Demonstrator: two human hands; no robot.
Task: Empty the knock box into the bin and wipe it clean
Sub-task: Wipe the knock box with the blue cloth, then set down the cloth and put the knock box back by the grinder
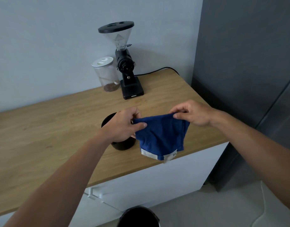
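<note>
From the head view, the left hand point(123, 125) and right hand point(192, 114) each pinch a top corner of a blue cloth point(160, 136), which hangs downward between them, long edge stretched side to side. Behind the left hand, partly hidden, the black knock box point(123, 145) stands upright on the wooden counter point(42, 136). Beyond the grip stand a coffee grinder point(124, 63) and a jar point(106, 74); below it, a dark bin point(139, 217)
</note>
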